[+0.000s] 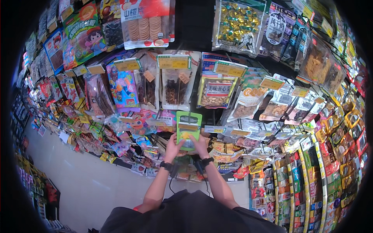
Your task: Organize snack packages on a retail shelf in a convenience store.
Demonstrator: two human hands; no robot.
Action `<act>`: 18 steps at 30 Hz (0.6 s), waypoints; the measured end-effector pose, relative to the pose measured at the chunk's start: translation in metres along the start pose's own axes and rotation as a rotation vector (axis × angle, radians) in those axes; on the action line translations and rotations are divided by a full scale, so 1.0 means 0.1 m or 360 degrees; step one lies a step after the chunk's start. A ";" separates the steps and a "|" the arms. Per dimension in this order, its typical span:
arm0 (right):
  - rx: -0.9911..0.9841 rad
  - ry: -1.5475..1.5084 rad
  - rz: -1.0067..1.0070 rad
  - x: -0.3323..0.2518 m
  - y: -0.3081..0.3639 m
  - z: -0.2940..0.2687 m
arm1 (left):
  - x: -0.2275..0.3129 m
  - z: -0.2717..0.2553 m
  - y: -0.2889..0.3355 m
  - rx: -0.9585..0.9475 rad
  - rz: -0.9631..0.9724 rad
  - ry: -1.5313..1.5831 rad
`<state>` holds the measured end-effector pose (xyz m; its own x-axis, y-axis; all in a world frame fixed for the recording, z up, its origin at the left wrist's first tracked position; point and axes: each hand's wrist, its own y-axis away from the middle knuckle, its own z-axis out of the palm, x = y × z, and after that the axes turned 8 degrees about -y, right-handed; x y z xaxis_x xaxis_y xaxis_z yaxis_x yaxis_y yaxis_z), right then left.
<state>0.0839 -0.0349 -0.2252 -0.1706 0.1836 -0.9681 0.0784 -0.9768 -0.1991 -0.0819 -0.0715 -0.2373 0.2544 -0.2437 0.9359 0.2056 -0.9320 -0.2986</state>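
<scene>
A bright green snack pouch [190,117] with a dark printed patch and a yellow picture stands upright at the middle of the rack. A hook's price tag [189,126] crosses its front. My left hand [172,148] grips the lower left edge, thumb on the front. On the lower right edge my right hand [201,146] holds it the same way. The fingers behind the pouch are hidden. Whether the pouch still hangs on its hook I cannot tell. Above it hang a clear bag of dark dried snack [176,91] and a bag of pistachios [217,95].
Rows of bagged snacks hang on hooks with jutting price tags, including a bag of round wafers [147,29] and gold-wrapped sweets [240,25]. Shelves of small packets [309,182] rise at the right. Pale floor [85,174] shows at the lower left.
</scene>
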 end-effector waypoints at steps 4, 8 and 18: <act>-0.0163 0.0047 0.0122 -0.02 0.13 -0.06 | -0.10 -0.14 0.02 -0.0221 -0.0135 -0.0298; -0.0089 0.0210 0.0003 -0.01 0.44 -0.12 | 0.09 -0.14 0.28 -0.0129 -0.0020 -0.0195; -0.0135 0.0079 0.0010 -0.33 0.67 -0.08 | 0.14 -0.30 0.37 -0.0324 -0.0005 -0.0215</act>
<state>0.1025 -0.1052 -0.2074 -0.1209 0.1850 -0.9753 0.1625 -0.9655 -0.2033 -0.0989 -0.1172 -0.2300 0.3812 -0.2155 0.8990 0.0151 -0.9709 -0.2392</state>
